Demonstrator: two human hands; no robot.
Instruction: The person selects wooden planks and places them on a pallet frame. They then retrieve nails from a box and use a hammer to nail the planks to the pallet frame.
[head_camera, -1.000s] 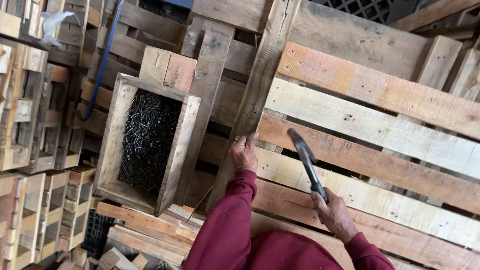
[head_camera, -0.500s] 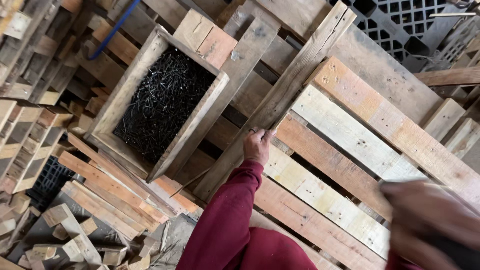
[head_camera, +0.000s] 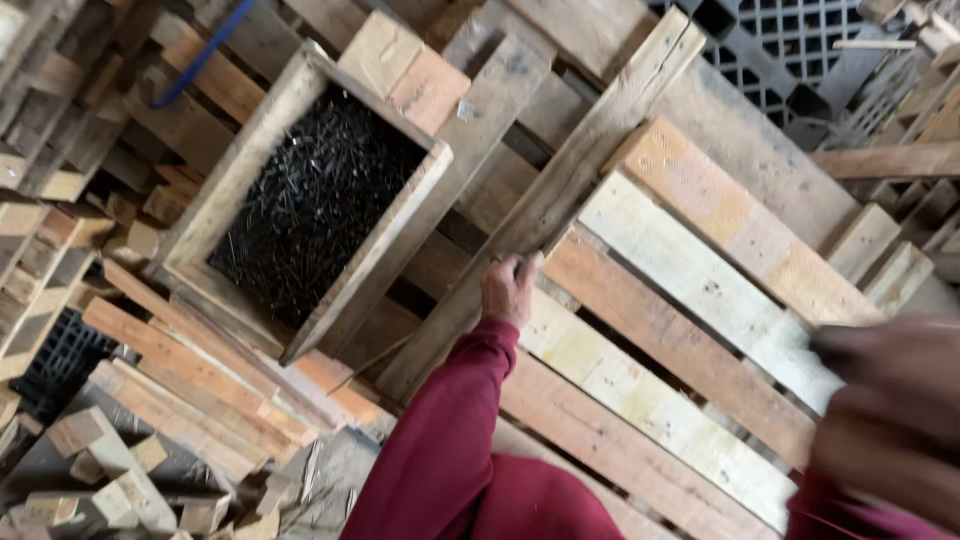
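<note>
- Left hand (head_camera: 510, 288), fingers curled, presses on the long grey weathered wooden batten (head_camera: 560, 190) lying diagonally across the pale-plank pallet (head_camera: 690, 290).
- Batten looks stiff, light, splintery; best held mid-length.
- Right hand (head_camera: 890, 420) is blurred: grip cannot be told.
- Wooden box of black nails (head_camera: 310, 205) sits nearby.

The left hand (head_camera: 510, 288), in a dark red sleeve (head_camera: 450, 420), rests on the near end of a long grey plank (head_camera: 560, 190) that lies slantwise along the left edge of a pallet (head_camera: 690, 290) of pale and orange boards. The right hand (head_camera: 890, 420) is a close blur at the right edge; what it holds cannot be told. Left of the plank stands a wooden box (head_camera: 390, 250) full of black nails (head_camera: 310, 200). Short wood blocks (head_camera: 110, 480) lie piled at the lower left corner.
</note>
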